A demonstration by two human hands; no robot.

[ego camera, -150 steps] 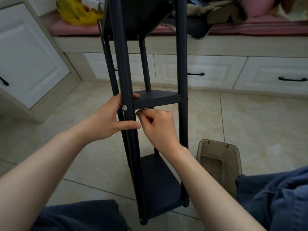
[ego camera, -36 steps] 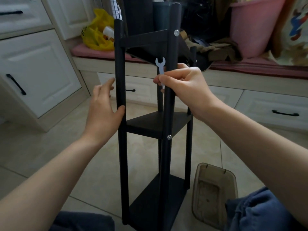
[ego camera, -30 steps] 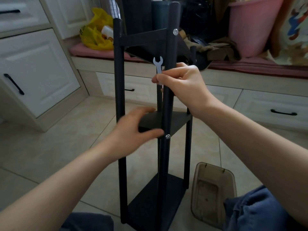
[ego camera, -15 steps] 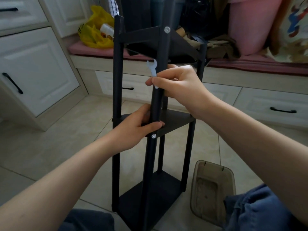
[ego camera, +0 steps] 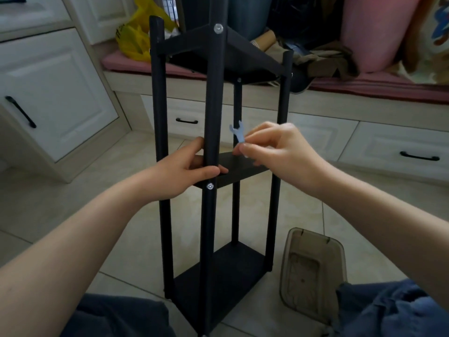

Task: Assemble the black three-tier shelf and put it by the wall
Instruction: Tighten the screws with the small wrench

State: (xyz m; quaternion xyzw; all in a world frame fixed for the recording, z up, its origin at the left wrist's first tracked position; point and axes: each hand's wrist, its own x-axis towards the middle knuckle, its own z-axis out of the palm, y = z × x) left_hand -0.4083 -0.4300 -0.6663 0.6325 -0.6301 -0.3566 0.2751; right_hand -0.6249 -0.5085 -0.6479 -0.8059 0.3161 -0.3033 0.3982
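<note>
The black three-tier shelf stands upright on the tiled floor in front of me, all three boards fixed between four round posts with silver bolt heads showing. My left hand grips the nearest post just above the middle board, thumb across the front. My right hand hovers above the right side of the middle board, off the posts, pinching a small flat silver wrench between thumb and fingertips, its jaw pointing up.
A brownish clear plastic box lies on the floor to the right of the shelf's base. White drawers with black handles run under a cushioned bench behind. A white cabinet stands at the left. My knees frame the bottom.
The shelf has turned about its upright axis. My right hand let go of the post and dropped toward the middle board with the wrench. My left hand moved from the far-left post onto the nearest post.
</note>
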